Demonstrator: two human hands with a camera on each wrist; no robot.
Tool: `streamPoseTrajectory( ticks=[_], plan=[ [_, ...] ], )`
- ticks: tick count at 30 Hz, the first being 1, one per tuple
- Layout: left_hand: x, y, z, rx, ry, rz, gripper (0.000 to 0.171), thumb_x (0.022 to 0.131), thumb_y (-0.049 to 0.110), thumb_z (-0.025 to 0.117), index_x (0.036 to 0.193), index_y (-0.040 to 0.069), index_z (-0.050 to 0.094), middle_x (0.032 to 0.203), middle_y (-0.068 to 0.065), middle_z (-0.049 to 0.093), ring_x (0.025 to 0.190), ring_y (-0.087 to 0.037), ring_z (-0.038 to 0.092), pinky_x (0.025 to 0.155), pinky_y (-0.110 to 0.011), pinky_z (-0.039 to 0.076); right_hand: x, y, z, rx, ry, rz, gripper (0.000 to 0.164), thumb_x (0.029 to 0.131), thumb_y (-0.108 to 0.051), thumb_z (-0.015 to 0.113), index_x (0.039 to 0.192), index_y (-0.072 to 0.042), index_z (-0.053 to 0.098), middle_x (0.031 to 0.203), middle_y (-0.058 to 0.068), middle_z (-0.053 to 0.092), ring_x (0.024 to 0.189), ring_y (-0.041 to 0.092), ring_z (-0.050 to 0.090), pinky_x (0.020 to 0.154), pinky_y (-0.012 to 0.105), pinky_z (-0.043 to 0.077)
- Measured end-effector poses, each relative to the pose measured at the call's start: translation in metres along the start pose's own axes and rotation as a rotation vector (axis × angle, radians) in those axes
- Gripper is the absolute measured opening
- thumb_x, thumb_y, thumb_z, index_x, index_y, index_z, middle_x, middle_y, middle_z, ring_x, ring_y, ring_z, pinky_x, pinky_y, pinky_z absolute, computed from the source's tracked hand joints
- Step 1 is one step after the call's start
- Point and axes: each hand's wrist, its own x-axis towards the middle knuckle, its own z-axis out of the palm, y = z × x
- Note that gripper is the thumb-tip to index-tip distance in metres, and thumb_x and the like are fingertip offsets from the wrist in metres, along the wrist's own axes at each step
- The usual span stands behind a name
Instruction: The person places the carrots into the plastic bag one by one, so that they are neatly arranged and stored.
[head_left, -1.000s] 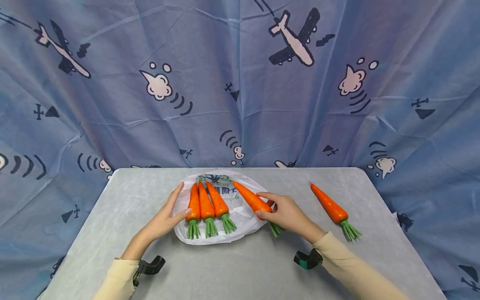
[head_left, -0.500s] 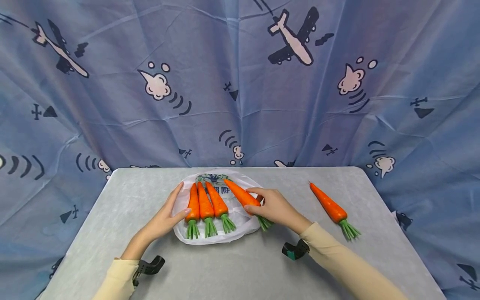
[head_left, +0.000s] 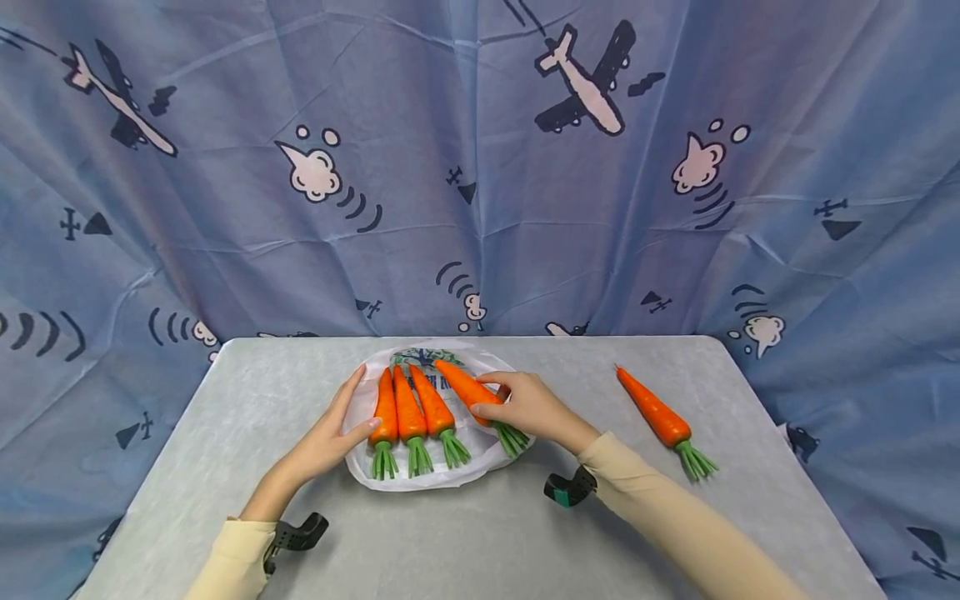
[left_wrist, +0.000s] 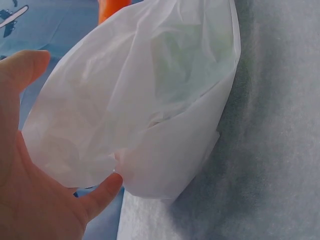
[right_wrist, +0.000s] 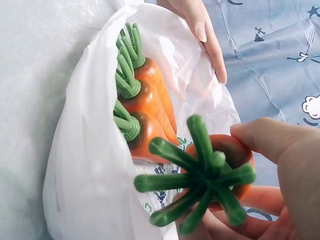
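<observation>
A white plastic bag with dark printing lies with its mouth spread wide in the head view. Three orange carrots with green stubs lie side by side in its left part. At its left rim is my left hand, fingers fairly straight along the bag's side and thumb reaching over the edge beside the leftmost carrot. My right hand grips another carrot between thumb and fingers, tip slanting up-left, over the bag's right part. Its green stalks point at the right wrist camera.
One more carrot lies apart on the right side of the grey-white table. Behind the table's far edge hangs a blue curtain with airplane prints. Black bands are worn on both wrists.
My right hand has moved left with its carrot, from the bag's right edge to nearer the three carrots. The left hand stays in place.
</observation>
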Motion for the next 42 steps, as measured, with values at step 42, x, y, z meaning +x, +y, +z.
streamPoseTrajectory(
  ticks=[42],
  plan=[
    [0.002,0.004,0.003,-0.025,0.0,0.029,0.086,0.098,0.03,0.061,0.161,0.023,0.003,0.168,-0.017,0.004,0.153,-0.045,0.009,0.118,-0.071,0.013,0.045,0.008,0.036,-0.005,0.014,0.036,0.053,0.087,-0.034,0.073,0.133,-0.011,0.063,0.065,0.001,0.058,0.057,0.01,0.048,0.051,0.021,0.038]
  ],
)
